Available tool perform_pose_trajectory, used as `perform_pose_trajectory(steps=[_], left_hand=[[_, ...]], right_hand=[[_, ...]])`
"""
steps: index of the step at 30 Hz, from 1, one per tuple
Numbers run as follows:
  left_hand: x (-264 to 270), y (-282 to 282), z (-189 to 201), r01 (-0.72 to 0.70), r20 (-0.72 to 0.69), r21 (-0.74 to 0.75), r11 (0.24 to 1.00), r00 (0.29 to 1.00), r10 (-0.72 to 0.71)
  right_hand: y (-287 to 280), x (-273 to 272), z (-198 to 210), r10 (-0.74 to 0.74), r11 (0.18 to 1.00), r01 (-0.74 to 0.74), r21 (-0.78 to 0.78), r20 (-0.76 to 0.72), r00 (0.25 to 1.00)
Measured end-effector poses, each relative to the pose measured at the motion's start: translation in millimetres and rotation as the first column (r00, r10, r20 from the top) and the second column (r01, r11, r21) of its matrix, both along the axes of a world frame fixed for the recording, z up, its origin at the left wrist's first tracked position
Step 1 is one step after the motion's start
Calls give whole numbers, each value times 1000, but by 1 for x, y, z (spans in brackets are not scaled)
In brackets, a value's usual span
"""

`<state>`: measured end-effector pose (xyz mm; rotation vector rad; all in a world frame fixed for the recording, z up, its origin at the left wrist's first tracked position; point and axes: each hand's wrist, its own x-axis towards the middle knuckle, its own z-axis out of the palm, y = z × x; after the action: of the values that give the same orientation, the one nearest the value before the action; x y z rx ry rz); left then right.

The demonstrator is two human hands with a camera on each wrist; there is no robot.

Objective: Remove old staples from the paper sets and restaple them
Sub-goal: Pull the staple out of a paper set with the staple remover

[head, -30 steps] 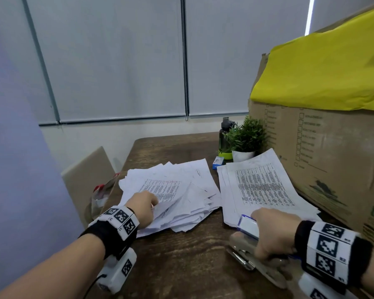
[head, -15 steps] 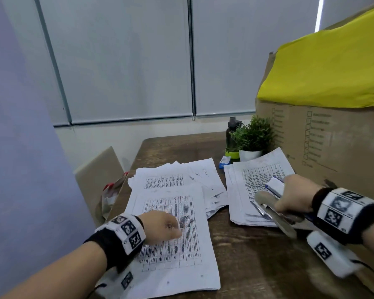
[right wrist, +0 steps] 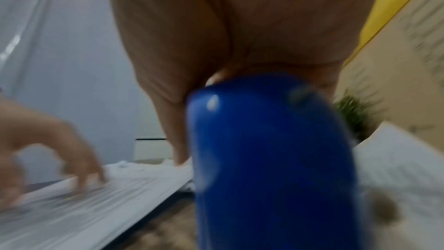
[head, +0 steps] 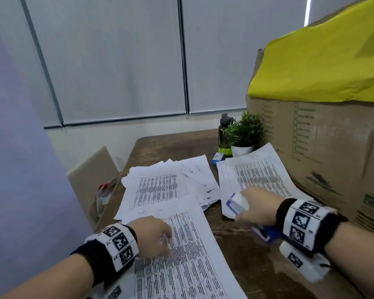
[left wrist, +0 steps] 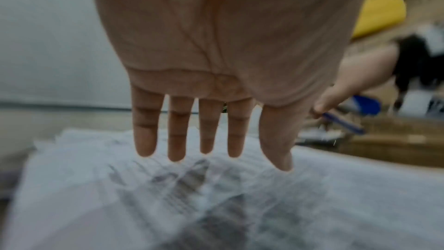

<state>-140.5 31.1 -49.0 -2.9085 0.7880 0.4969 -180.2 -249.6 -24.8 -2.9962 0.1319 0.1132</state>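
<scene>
A printed paper set (head: 188,262) lies near the front edge of the wooden table (head: 244,262). My left hand (head: 160,240) rests on its upper left part, and the left wrist view shows the fingers (left wrist: 209,140) straight and spread over the sheet (left wrist: 168,197). My right hand (head: 255,205) grips a blue and white stapler (head: 239,201) over the near corner of the right paper pile (head: 257,175). In the right wrist view the blue stapler body (right wrist: 264,159) fills the palm (right wrist: 216,45). A looser pile of paper sets (head: 160,186) lies behind the front set.
A big cardboard box (head: 324,152) topped with a yellow sheet (head: 322,61) walls off the right side. A potted plant (head: 244,134), a dark bottle (head: 224,128) and a small blue box (head: 217,157) stand at the back. A chair (head: 91,169) is at the left.
My left hand has drawn one paper set out of the left pile toward me. My right hand has lifted the stapler off the table and carried it to the right pile's near corner.
</scene>
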Motion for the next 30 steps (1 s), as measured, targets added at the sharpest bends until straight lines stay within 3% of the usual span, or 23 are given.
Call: perform_pose_trajectory(steps=[2, 5, 8, 11, 13, 15, 18, 20, 22, 24, 26, 28, 30], left_hand=[[0, 4, -3, -14, -35, 83, 996, 999, 16], [-9, 5, -2, 16, -126, 97, 995, 992, -4], [-18, 9, 0, 42, -150, 21, 999, 988, -38], [-21, 22, 0, -7, -142, -79, 997, 990, -4], [-20, 32, -3, -45, -82, -34, 998, 996, 42], [-21, 38, -7, -54, -63, 38, 998, 996, 57], [-28, 40, -9, -26, -135, 50, 998, 990, 32], [-33, 39, -9, 22, -171, 53, 998, 985, -13], [-39, 40, -9, 62, -181, 53, 997, 982, -52], [-42, 40, -8, 79, -185, 44, 996, 980, -69], [-44, 42, -9, 82, -173, 30, 996, 982, -75], [-45, 44, -11, 76, -129, 36, 996, 989, -71], [-43, 46, -15, 63, -93, 84, 995, 994, -55]], right_hand=[[15, -1, -16, 24, 998, -30, -47, -127, 992], [27, 8, -32, 13, 999, -21, -49, -157, 988], [31, 17, -31, -14, 996, 10, -93, -52, 999], [25, 28, -22, -66, 995, 78, -57, 188, 980], [11, 32, -16, -155, 980, 180, -81, 249, 956], [-7, 34, -18, -264, 948, 282, -150, 131, 956], [-22, 26, -29, -159, 970, 146, -192, -56, 986], [-24, 15, -26, -164, 982, 159, -105, -36, 986], [-29, 8, -20, -241, 970, 234, 71, 95, 966], [-32, 9, -12, -364, 904, 267, 333, 276, 889], [-24, 2, 5, -397, 843, 159, 514, 394, 829], [-4, -11, 20, -309, 806, 0, 591, 421, 853], [22, -24, 23, -92, 846, -122, 518, 369, 925]])
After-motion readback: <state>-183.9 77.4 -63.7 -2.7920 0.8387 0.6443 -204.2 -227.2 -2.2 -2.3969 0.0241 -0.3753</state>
